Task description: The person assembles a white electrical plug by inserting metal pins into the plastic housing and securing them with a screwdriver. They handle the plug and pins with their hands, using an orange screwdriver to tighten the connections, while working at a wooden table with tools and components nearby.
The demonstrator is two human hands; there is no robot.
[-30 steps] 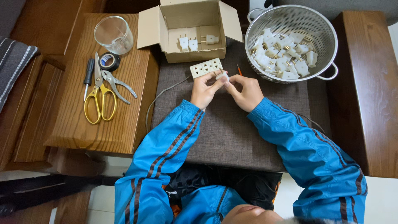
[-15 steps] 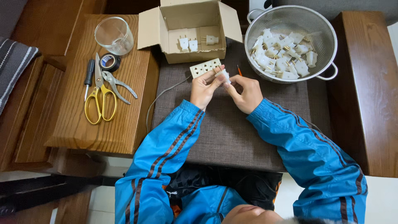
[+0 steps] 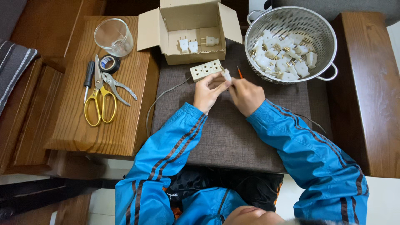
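Left hand (image 3: pixel 207 92) and right hand (image 3: pixel 246 95), brought together, pinch one white plug (image 3: pixel 227 75) beside the socket strip (image 3: pixel 206 69), steadying it for fingertip work.

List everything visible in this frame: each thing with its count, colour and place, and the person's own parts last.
cardboard box: one, brown, open, top centre
plugs in box: three, white
colander: one, metal, top right
plugs in colander: a heap, white, too many to count
socket strip: one, cream, in front of the box
cable: one, grey, curving left off the mat
mat: one, dark brown, centre
glass cup: one, clear, on the wooden stand
tape roll: one, black
screwdriver: one, black handle
scissors: one, yellow handles
pliers: one, metal
plug: one, white, pinched by both hands
left hand: on the plug
right hand: on the plug
sleeves: two, blue, dark stripes
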